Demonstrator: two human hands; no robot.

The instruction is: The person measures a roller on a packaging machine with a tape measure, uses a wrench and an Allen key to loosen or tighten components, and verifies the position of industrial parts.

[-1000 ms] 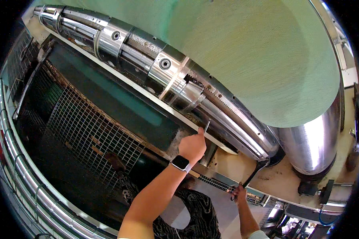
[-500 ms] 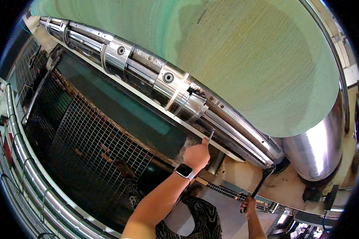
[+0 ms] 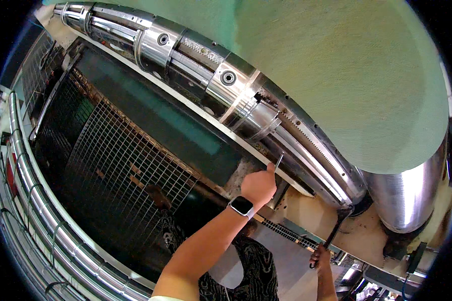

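My left hand [image 3: 259, 187], with a watch on its wrist, is closed around a short thin metal rod [image 3: 279, 161]. The rod's free end points up toward the lower side of a long steel shaft assembly [image 3: 256, 118]; whether it touches cannot be made out. At the lower right my right hand [image 3: 321, 256] grips the lower end of a dark long-handled wrench [image 3: 334, 232]. The wrench's head sits at the near right end of the shaft assembly. Clamp-like steel collars, toothed racks and smooth bars run along that assembly.
A large pale green roll [image 3: 346, 75] fills the upper right, above a shiny metal cylinder [image 3: 411, 200]. Wire mesh [image 3: 130, 155] lies at the left below a dark green panel [image 3: 155, 110]. Curved metal pipes [image 3: 40, 215] line the lower left.
My view has shifted, so the shaft assembly sits slightly farther right. Both hands keep their holds on the rod and the wrench, with little visible movement against the machine.
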